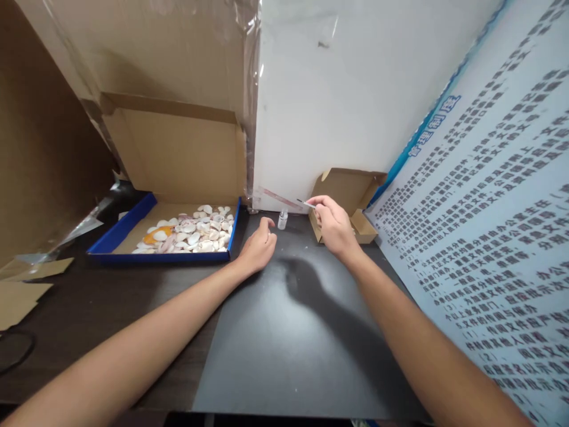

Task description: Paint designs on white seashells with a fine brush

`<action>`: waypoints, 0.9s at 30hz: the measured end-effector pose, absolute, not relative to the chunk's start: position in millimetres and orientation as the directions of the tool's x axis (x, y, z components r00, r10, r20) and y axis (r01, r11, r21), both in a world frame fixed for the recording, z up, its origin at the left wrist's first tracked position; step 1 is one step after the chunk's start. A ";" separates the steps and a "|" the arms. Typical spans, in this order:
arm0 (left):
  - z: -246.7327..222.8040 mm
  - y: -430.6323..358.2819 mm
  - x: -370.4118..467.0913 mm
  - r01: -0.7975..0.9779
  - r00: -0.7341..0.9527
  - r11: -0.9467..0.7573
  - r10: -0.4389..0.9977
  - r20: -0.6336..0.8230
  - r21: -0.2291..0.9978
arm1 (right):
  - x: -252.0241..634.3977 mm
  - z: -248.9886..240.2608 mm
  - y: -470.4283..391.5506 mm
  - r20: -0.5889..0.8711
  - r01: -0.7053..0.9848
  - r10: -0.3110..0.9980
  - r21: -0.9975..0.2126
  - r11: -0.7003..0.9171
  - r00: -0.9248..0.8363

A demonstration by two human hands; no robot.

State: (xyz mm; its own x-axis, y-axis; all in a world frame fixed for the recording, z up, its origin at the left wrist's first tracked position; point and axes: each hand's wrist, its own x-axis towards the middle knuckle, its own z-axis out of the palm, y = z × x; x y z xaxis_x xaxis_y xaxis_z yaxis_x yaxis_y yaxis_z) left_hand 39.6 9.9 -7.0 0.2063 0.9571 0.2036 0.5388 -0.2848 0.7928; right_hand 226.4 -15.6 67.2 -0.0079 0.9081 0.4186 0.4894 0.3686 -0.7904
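My right hand point(332, 224) is raised over the dark table and pinches a thin stick point(306, 203) with a dark tip, which points left. Whether it is a brush or another slim tool, I cannot tell. Low over the table, my left hand point(260, 246) has its fingers curled in. Something small and pale may be between its fingertips, but it is too small to make out. A small clear bottle point(283, 219) stands upright just right of my left hand, apart from it.
Left of my hands, a blue-edged cardboard box point(162, 257) holds many seashells point(202, 231) and an orange piece point(157, 235). A small open carton point(365, 230) stands behind my right hand. White panel point(311, 118) at the back; printed board point(489, 196) on the right; cardboard scraps point(22, 299) at left.
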 end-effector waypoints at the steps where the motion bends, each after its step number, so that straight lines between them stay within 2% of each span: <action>1: -7.0 3.1 36.7 0.512 0.232 -0.298 0.951 0.205 0.806 | 227.0 59.6 -22.8 0.402 0.499 0.916 -0.798 0.337 0.024; 6: -6.3 -18.8 24.4 0.374 0.292 -0.236 0.948 0.128 0.897 | 221.9 31.2 -52.5 0.310 0.548 0.950 -0.802 0.237 0.041; 8: -4.4 -23.6 19.9 0.203 0.339 -0.093 0.941 0.020 0.975 | 218.8 25.4 -58.5 0.331 0.561 0.944 -0.784 0.265 0.017; 11: -0.1 -26.8 14.2 0.065 0.426 0.080 0.899 -0.100 0.995 | 215.8 20.1 -63.0 0.368 0.589 0.928 -0.738 0.329 -0.057; 17: -0.5 -22.2 10.9 0.052 0.500 0.186 0.846 -0.187 0.981 | 215.3 14.4 -66.6 0.383 0.602 0.911 -0.694 0.394 -0.154; 23: -0.4 -27.1 11.0 0.133 0.540 0.071 0.831 -0.132 0.989 | 217.3 12.4 -66.6 0.340 0.603 0.912 -0.687 0.406 -0.228; 27: 3.7 -29.3 12.5 0.130 0.532 0.082 0.835 -0.140 0.988 | 217.6 10.4 -65.1 0.346 0.593 0.910 -0.692 0.412 -0.230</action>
State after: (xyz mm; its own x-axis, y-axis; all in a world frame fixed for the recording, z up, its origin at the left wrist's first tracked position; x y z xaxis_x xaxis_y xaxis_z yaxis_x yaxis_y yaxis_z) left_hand 12.5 -29.3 3.7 0.5324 0.8349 -0.1395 0.1300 0.0822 0.9881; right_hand 217.6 -65.1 10.4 -0.2295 0.9098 0.3457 0.5927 0.4124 -0.6919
